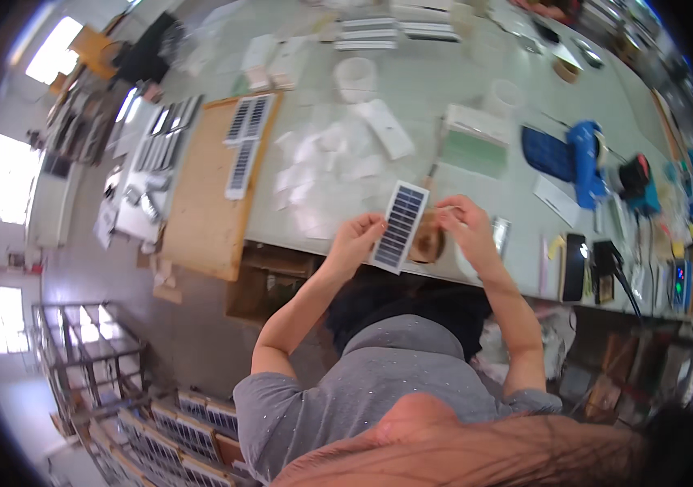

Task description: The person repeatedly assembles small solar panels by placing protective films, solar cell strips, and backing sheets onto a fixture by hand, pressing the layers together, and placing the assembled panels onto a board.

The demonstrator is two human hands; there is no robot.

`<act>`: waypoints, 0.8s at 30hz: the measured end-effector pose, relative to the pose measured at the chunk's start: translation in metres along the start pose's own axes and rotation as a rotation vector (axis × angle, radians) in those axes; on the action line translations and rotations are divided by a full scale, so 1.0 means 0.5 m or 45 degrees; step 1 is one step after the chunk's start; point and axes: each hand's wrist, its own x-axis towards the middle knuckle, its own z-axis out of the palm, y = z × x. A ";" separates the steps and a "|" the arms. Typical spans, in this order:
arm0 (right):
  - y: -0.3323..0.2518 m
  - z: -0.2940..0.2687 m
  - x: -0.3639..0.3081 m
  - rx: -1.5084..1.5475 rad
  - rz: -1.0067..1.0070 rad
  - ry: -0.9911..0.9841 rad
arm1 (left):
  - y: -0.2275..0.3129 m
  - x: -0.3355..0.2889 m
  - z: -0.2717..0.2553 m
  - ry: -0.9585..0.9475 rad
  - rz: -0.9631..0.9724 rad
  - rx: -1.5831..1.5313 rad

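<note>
My left hand grips the left edge of a small solar panel, a narrow white-bordered strip with rows of dark cells, tilted above the table's near edge. Just to its right, the fingers of my right hand are pinched together, and what they hold, if anything, is too small to make out. Below those fingers, partly behind the panel, is a brown round thing that looks like a roll of tape. Thin, whitish, see-through pieces lie scattered on the table, left of the panel.
A wooden board at the left table edge carries more panels. Beyond my hands are a white box, a white cup and a green-sided block. Blue cloth, a phone and tools are on the right.
</note>
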 end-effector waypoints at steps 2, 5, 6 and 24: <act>0.022 -0.022 -0.002 0.026 -0.048 0.010 | 0.022 0.024 -0.096 0.324 0.164 0.166; 0.031 -0.042 -0.010 0.076 0.004 0.077 | 0.113 0.056 -0.296 0.804 0.170 0.451; 0.032 -0.039 -0.007 0.083 -0.012 0.051 | 0.113 0.063 -0.394 0.867 0.385 0.422; 0.089 -0.126 0.202 -1.220 -0.653 0.468 | 0.111 0.160 -0.553 1.584 0.658 1.632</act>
